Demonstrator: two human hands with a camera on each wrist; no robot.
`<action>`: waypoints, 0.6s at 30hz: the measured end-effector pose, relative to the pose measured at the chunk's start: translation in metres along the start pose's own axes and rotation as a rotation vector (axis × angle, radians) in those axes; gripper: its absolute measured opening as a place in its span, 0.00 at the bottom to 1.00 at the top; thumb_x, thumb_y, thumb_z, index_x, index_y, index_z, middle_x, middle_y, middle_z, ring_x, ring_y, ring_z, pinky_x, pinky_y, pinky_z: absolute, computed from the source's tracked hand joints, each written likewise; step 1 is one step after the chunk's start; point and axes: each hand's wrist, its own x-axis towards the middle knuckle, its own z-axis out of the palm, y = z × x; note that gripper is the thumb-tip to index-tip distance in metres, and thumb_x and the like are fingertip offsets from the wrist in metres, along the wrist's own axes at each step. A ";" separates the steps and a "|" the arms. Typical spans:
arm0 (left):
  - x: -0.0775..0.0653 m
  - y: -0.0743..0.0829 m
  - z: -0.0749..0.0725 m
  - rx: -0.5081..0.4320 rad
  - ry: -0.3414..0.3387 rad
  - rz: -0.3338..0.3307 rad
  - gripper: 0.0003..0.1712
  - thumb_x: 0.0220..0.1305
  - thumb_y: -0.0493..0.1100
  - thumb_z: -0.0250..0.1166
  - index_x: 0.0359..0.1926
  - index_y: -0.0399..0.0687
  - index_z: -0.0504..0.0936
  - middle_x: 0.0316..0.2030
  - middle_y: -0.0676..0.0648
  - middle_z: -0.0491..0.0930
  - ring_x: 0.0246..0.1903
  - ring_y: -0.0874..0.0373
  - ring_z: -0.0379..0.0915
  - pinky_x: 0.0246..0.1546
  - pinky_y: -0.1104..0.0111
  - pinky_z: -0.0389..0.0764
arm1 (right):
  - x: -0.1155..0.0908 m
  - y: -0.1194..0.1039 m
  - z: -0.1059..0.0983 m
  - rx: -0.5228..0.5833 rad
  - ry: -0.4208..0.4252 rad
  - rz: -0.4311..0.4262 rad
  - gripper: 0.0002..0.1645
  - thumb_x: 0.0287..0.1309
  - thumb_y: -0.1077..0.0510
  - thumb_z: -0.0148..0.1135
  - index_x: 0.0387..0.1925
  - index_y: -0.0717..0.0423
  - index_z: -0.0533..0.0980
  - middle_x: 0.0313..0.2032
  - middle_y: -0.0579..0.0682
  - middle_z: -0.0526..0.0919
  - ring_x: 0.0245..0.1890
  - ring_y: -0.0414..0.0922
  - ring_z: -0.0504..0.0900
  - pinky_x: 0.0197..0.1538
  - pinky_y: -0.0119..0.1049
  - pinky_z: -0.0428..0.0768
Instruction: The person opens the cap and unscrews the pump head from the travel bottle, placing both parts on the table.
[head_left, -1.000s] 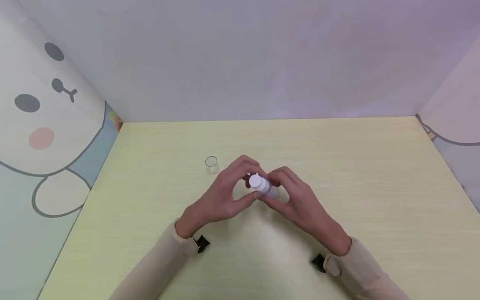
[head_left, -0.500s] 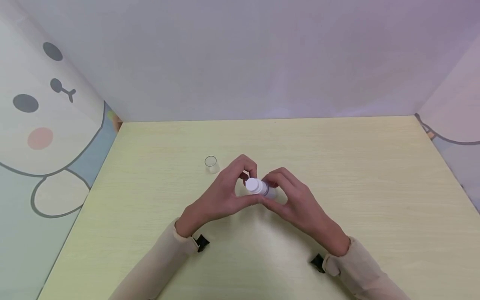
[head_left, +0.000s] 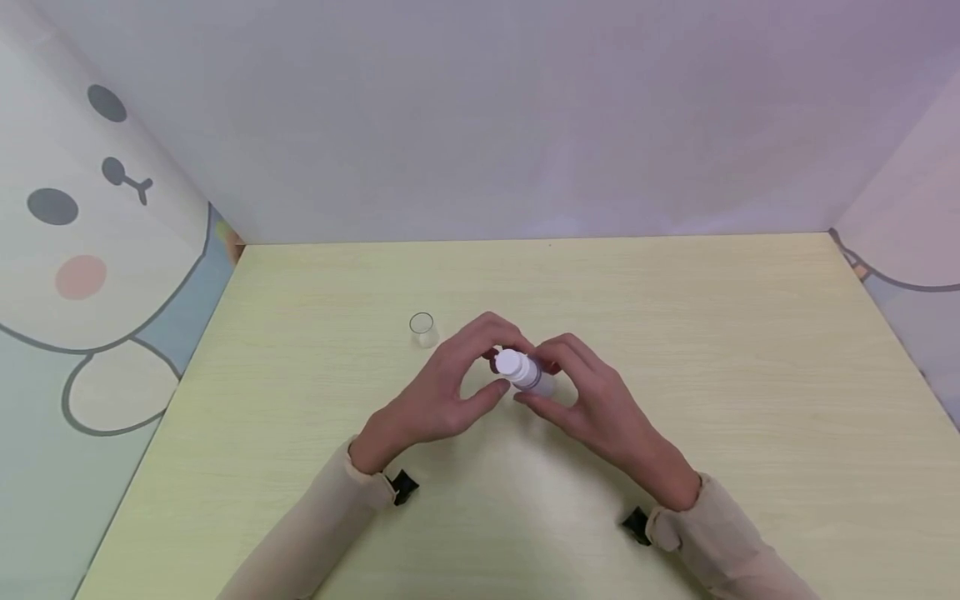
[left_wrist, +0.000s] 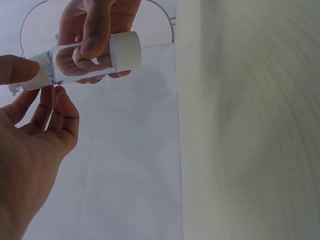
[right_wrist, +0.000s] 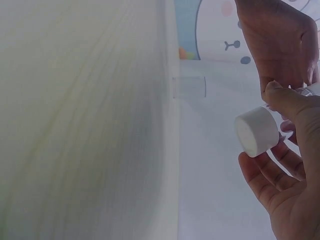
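Bottle (head_left: 528, 376) between right fingers (head_left: 567, 352), white top (head_left: 508, 363) between left fingers (head_left: 483, 332).

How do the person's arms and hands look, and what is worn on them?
The left sleeve and right sleeve are light beige, ending near the wrists. A small black piece sticks out at the left sleeve's end, a second black piece at the right's. The left hand and right hand wear no gloves.

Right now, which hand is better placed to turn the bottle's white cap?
Probably the left hand: it curves around the white cap, thumb on one side, while the right hand is busy gripping the clear bottle lower down, near its white base.
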 end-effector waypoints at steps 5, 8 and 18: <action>0.001 -0.001 0.000 -0.003 0.005 -0.010 0.18 0.67 0.32 0.65 0.56 0.47 0.78 0.49 0.52 0.77 0.49 0.62 0.73 0.45 0.59 0.82 | 0.000 0.001 0.000 -0.008 0.001 0.001 0.29 0.48 0.63 0.83 0.51 0.54 0.77 0.45 0.44 0.80 0.45 0.39 0.78 0.50 0.31 0.82; 0.001 -0.001 0.000 -0.011 0.003 -0.013 0.18 0.67 0.33 0.67 0.56 0.49 0.78 0.49 0.53 0.77 0.48 0.62 0.73 0.45 0.60 0.82 | 0.000 0.000 0.000 -0.013 -0.003 0.008 0.29 0.49 0.62 0.83 0.51 0.53 0.77 0.45 0.44 0.80 0.46 0.38 0.78 0.50 0.31 0.82; 0.000 -0.002 0.002 -0.039 0.020 -0.034 0.19 0.62 0.36 0.74 0.51 0.49 0.77 0.44 0.54 0.78 0.43 0.62 0.73 0.45 0.63 0.80 | 0.000 0.000 0.000 0.028 -0.013 -0.001 0.27 0.52 0.60 0.82 0.50 0.53 0.77 0.44 0.42 0.79 0.46 0.37 0.77 0.53 0.25 0.78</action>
